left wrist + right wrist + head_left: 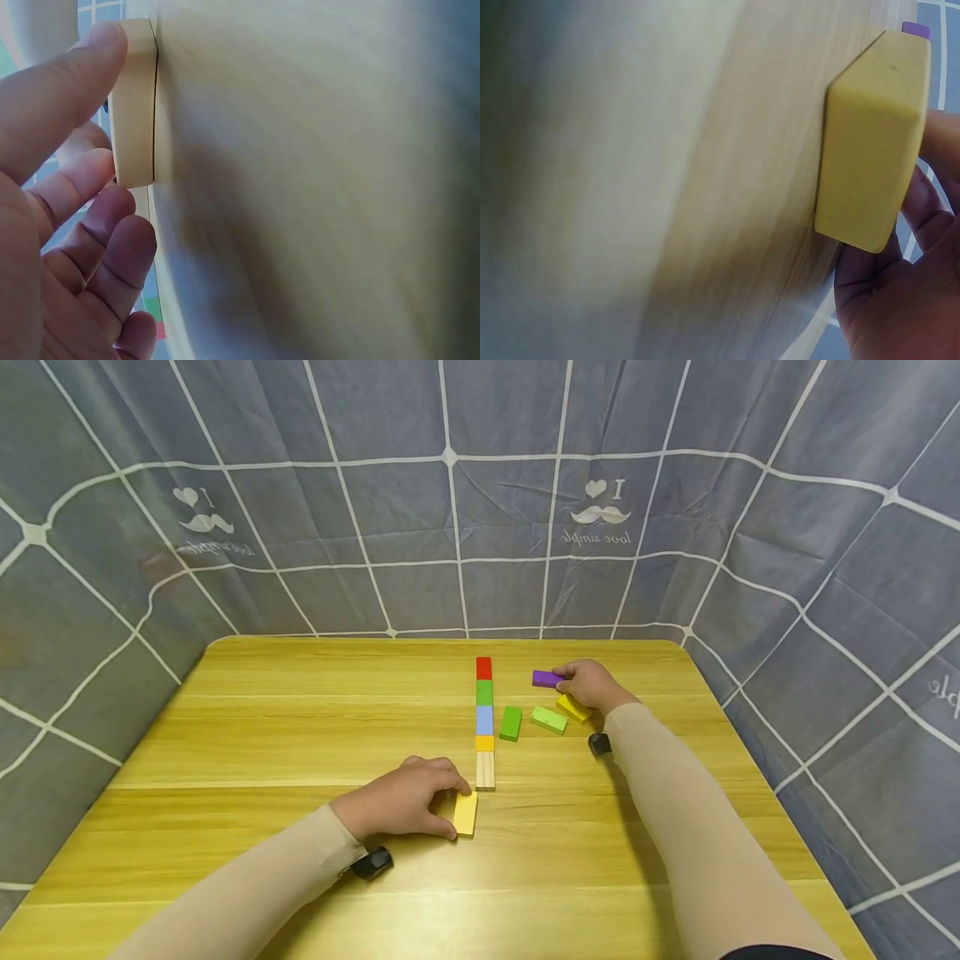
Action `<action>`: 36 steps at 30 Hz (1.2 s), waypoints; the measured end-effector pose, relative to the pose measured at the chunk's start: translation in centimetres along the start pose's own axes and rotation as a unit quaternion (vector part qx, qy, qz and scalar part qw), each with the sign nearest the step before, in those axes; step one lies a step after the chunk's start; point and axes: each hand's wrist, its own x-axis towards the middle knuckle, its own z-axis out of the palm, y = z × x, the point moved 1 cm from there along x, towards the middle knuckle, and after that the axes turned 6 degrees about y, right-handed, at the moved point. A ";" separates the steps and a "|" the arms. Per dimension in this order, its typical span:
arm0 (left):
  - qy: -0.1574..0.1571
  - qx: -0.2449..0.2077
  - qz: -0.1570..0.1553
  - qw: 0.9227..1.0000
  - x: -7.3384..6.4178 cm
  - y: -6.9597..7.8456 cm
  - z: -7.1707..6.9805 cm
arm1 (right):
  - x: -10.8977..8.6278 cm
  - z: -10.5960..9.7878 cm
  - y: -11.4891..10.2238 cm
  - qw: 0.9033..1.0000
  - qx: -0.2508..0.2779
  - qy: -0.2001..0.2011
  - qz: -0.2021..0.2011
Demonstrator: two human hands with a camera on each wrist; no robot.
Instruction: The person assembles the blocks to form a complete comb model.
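Note:
My left hand (408, 795) pinches a pale yellow wooden block (465, 814) by its ends, thumb near and fingertip far. The block (135, 105) lies flat, just below the near end of a row of blocks. Farthest in that row is a red block (483, 668), followed by a green block (484, 692), a light blue block (484, 720), an orange block (485, 743) and a plain wood block (485, 770). At the back right, my right hand (591, 683) pinches the right end of a purple block (546, 678); a yellow block (870, 150) lies beneath that wrist.
Between the row and my right arm lie a dark green block (511, 723) and a light green block (549, 720). The wooden table (300, 727) reaches back to a grey curtain (405, 518) with white lines, which hangs along the back and both sides.

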 end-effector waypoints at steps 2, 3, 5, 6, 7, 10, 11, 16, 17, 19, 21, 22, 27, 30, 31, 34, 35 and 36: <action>0.003 0.006 0.000 1.000 0.1 0.0 0.2 | 0.0 0.0 0.0 1.000 0.000 0.000 -0.001; 0.004 0.009 0.000 1.000 0.1 0.1 0.2 | 0.0 -0.1 0.0 1.000 -0.001 0.000 -0.001; 0.007 0.014 0.001 1.000 0.2 0.1 0.3 | 0.0 -0.1 0.0 1.000 -0.004 0.000 -0.002; 0.008 0.016 0.002 1.000 0.3 0.1 0.4 | 0.0 -0.1 0.0 1.000 -0.005 0.001 -0.003; 0.011 0.018 0.003 1.000 0.3 0.2 0.4 | 0.0 0.0 0.0 1.000 -0.007 0.001 -0.004; 0.015 0.018 0.003 1.000 0.5 0.3 0.5 | 0.0 -0.1 0.0 1.000 -0.006 0.000 -0.004; 0.016 0.017 0.002 1.000 0.5 0.4 0.5 | 0.1 0.0 0.0 1.000 -0.007 0.000 -0.004; 0.023 0.010 -0.003 1.000 0.8 0.7 0.7 | 0.1 0.0 0.0 1.000 -0.010 0.001 -0.005; 0.024 0.009 -0.003 1.000 0.8 0.7 0.7 | 0.1 0.0 0.0 1.000 -0.012 0.001 -0.006; 0.027 0.008 -0.003 1.000 0.9 0.8 0.7 | 0.1 0.0 0.1 1.000 -0.010 0.001 -0.004; 0.030 0.009 -0.003 1.000 1.0 0.9 0.8 | 0.1 0.1 0.1 1.000 -0.007 0.000 -0.001; 0.030 0.009 -0.003 0.999 1.0 1.0 0.8 | 0.1 0.1 0.1 1.000 -0.005 0.000 0.000; 0.031 0.008 -0.012 0.999 1.2 1.2 1.0 | 0.1 0.1 0.2 1.000 -0.007 0.001 -0.003; 0.033 0.008 -0.012 0.999 1.2 1.3 1.0 | 0.1 0.1 0.2 1.000 -0.009 0.001 -0.006; 0.034 0.008 -0.012 0.999 1.3 1.4 1.0 | 0.1 0.1 0.2 1.000 -0.009 0.002 -0.007; 0.035 0.008 -0.013 0.999 1.3 1.5 1.0 | 0.1 0.1 0.2 1.000 -0.008 0.002 -0.006; 0.035 0.008 -0.013 0.999 1.3 1.5 1.0 | 0.1 0.1 0.2 1.000 -0.008 0.002 -0.006; 0.035 0.007 -0.013 0.999 1.3 1.6 1.0 | 0.1 0.1 0.2 1.000 -0.008 0.003 -0.006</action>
